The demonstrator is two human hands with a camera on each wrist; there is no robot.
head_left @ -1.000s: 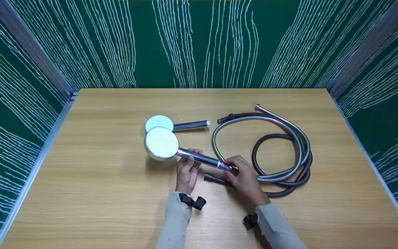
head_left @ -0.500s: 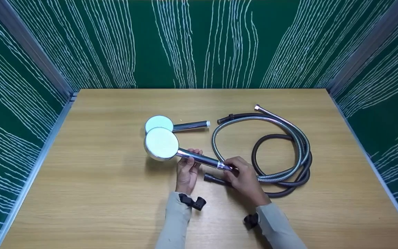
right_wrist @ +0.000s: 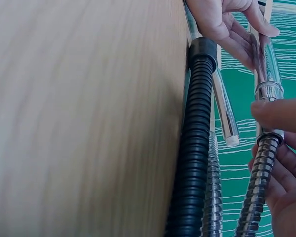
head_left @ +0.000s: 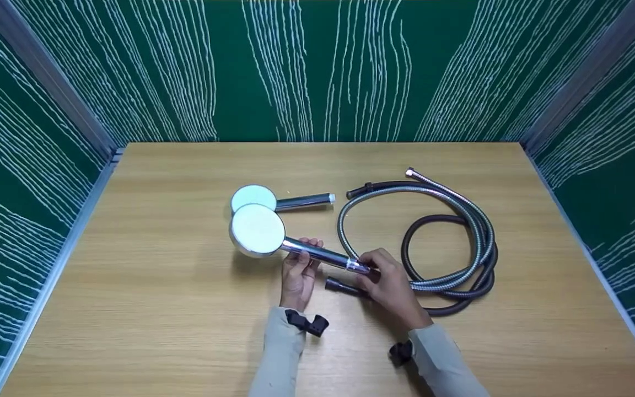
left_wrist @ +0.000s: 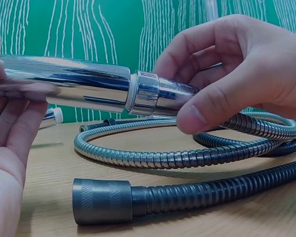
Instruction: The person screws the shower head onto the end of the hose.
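A chrome shower head (head_left: 258, 230) with a pale round face is held just above the table, its handle slanting down to the right. My left hand (head_left: 299, 275) grips the handle from below, thumb on the near side. At the handle's end, the ribbed nut (left_wrist: 147, 93) of the silver shower hose (left_wrist: 163, 157) sits against the white threaded collar (left_wrist: 132, 93), with a thin white band still showing. My right hand (head_left: 388, 284) pinches the tapered part of that hose end between thumb and fingers. Below lies the black hose's knurled end (left_wrist: 102, 201), untouched.
A second chrome shower head (head_left: 253, 198) lies behind the held one, its handle (head_left: 303, 202) pointing right. A coiled black hose (head_left: 433, 219) tangles with the silver hose on the right of the wooden table (head_left: 146, 309). Green walls (head_left: 317, 71) enclose the back and sides.
Hardly anything differs. Both hands keep their hold on the shower head and hose end, and the right fingers shift only slightly at the nut.
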